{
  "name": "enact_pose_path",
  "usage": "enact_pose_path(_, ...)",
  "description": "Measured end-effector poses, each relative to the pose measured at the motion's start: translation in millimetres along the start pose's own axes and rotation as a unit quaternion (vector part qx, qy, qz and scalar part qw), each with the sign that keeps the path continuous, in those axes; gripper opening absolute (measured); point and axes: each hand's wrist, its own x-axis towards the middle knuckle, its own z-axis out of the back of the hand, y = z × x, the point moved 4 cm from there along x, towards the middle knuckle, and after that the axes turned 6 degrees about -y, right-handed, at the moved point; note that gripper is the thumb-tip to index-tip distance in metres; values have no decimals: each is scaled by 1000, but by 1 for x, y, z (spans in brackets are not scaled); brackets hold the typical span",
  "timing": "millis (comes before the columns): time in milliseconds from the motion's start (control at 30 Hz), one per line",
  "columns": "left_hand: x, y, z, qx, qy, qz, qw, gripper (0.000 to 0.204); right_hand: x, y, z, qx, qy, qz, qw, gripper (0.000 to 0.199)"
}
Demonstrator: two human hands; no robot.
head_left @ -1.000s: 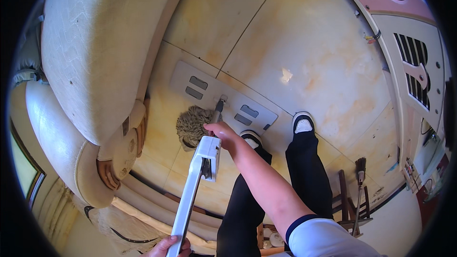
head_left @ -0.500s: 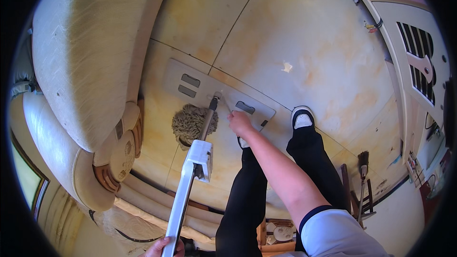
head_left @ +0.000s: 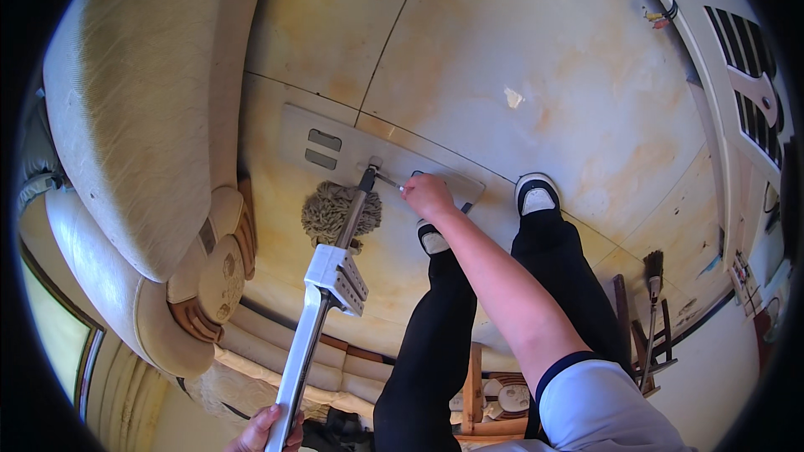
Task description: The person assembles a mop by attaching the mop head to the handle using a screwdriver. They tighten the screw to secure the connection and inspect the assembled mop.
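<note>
A glossy cream tiled floor fills the head view, with a pale upholstered sofa curving along the nine o'clock side, a white louvred door at two o'clock, and a small broom leaning against wooden furniture at four o'clock. Just below centre, the flat grey mop plate lies on the floor, with a shaggy mop pad bunched at its six o'clock edge and touching the lower pole. The left hand, at six o'clock, has its grip closed round the top of the metal mop pole, which carries a white sliding wringer block partway down. The right hand reaches down to the joint where pole meets plate; its fingers look pinched on a small metal clip, though how firmly cannot be told. Two black-trousered legs in white-toed slippers stand at the plate's four o'clock edge. The step in hand seems to be fitting or freeing the pad at the plate. Next, the pole probably needs holding steady while the clip is worked and the pad spread flat.
</note>
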Motion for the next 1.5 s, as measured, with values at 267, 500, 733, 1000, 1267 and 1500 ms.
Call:
enact_pose_path(267,5,5,22,-36,31,55,997,58,1,8,5,9,-2,-26,1000,20)
enact_pose_path(500,1,-13,13,52,-45,-21,997,43,-1,31,10,-21,-19,-97,995,21)
enact_pose_path(733,-16,-29,11,98,-80,13,992,53,-21,55,11,2,-30,-143,989,21)
enact_pose_path(1000,-25,-9,-38,152,-108,-62,980,43,-18,66,14,-13,-15,-146,989,22)
enact_pose_path(1267,-44,-24,-65,121,-158,-48,979,42,-24,62,-4,15,-39,-122,992,22)
enact_pose_path(1500,-36,-13,-62,118,-139,-59,981,42,3,20,-46,-7,-4,-30,1000,22)
